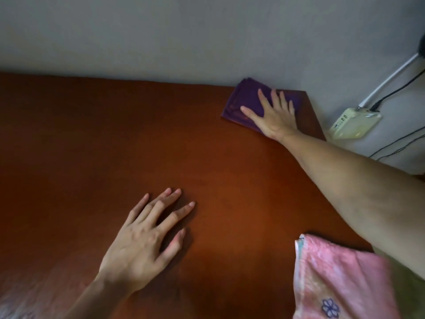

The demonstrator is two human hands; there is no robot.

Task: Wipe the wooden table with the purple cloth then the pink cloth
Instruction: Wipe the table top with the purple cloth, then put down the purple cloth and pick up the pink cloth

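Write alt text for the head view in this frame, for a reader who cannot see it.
The person's right hand presses flat on a folded purple cloth at the far right corner of a wooden table, by a grey wall. The left hand rests open on the bare wood nearer the camera, and a pink cloth lies at the near right edge.

Dim, soft light; slight blur, wide-angle warp at edges, faint tabletop (115, 134) sheen.

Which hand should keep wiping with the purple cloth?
The right hand. It already lies flat on the purple cloth at the table's far right corner. The left hand rests on bare wood, far from that cloth.
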